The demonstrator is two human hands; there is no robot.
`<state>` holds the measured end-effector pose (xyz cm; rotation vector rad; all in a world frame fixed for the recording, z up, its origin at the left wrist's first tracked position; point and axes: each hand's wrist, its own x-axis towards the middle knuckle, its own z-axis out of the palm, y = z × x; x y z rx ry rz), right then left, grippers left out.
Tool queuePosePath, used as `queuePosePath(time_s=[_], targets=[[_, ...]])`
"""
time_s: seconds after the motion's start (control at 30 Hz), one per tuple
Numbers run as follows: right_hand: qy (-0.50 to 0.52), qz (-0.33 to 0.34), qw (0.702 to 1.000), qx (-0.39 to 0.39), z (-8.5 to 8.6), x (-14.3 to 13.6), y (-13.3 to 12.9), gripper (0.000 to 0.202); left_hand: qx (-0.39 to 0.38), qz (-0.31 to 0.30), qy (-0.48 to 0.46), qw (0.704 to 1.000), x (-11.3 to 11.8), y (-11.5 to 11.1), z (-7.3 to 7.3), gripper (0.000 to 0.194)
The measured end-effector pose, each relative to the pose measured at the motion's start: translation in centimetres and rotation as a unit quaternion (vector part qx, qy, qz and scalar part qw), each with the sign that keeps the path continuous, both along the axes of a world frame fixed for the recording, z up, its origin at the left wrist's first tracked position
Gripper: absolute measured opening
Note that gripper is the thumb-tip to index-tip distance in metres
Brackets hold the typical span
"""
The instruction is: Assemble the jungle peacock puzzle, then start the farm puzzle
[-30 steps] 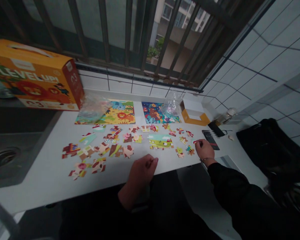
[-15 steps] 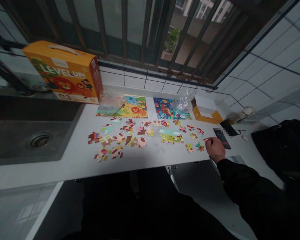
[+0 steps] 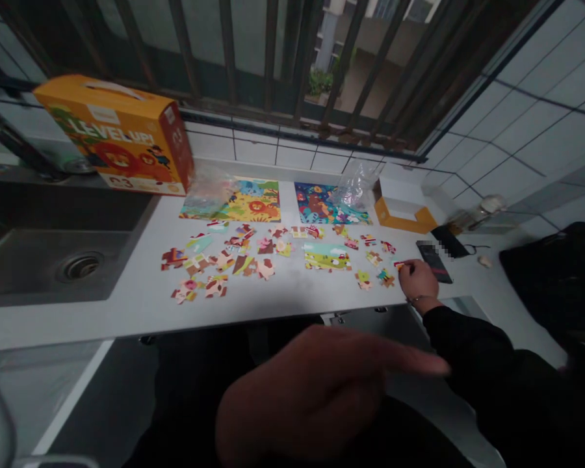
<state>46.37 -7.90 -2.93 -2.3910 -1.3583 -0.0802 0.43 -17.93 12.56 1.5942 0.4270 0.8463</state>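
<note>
My right hand (image 3: 418,279) rests on the right part of the white counter with its fingers pinched on a small red and yellow puzzle piece (image 3: 398,265). A little to its left lie more loose pieces, one of them blue, yellow and brown (image 3: 385,277). Close to the camera, below the counter edge, my left hand (image 3: 316,390) is raised, its index finger stretched out to the right and the other fingers curled. Nothing shows in it. Several joined pieces form a green and sky-blue strip (image 3: 327,257) mid-counter. Many animal-patterned pieces (image 3: 217,286) are scattered left of that strip.
Two picture sheets (image 3: 258,205) lie at the back under clear plastic wrappers (image 3: 355,185). An orange box (image 3: 121,143) stands beside the sink (image 3: 43,260). At right are an open orange tray (image 3: 404,218), a phone (image 3: 435,261) and a black bag (image 3: 556,273).
My left hand has come into view in the foreground. My right hand stays at about the same spot with the puzzle piece, while the view has shifted slightly.
</note>
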Motion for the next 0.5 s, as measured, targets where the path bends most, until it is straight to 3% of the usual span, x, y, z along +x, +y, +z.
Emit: queuePosePath(time_s=[0.07, 0.17, 0.23, 0.3, 0.4, 0.5], targets=[[0.006, 0.011, 1.0, 0.015, -0.5, 0.6, 0.1, 0.041, 0.071, 0.047, 0.135, 0.987, 2.8, 2.9, -2.0, 0.032], [0.012, 0.031, 0.999, 0.038, -1.3, 1.5, 0.1, 0.045, 0.146, 0.133, 0.346, 0.917, 5.6, 7.0, -6.7, 0.029], [0.013, 0.042, 0.998, 0.053, -1.8, 2.2, 0.0, 0.047, 0.18, 0.155, 0.41, 0.881, 5.9, 9.0, -9.9, 0.029], [0.015, 0.053, 0.996, 0.063, -2.2, 2.6, -0.1, 0.048, 0.173, 0.164, 0.426, 0.872, 5.1, 10.3, -12.3, 0.03], [0.023, 0.069, 0.996, 0.06, -2.2, 2.5, 0.0, 0.045, 0.131, 0.163, 0.373, 0.904, 3.4, 10.9, -13.7, 0.03], [0.03, 0.064, 0.996, 0.048, -1.5, 1.8, 0.2, 0.045, 0.081, 0.18, 0.347, 0.917, 3.1, 10.8, -13.0, 0.031]])
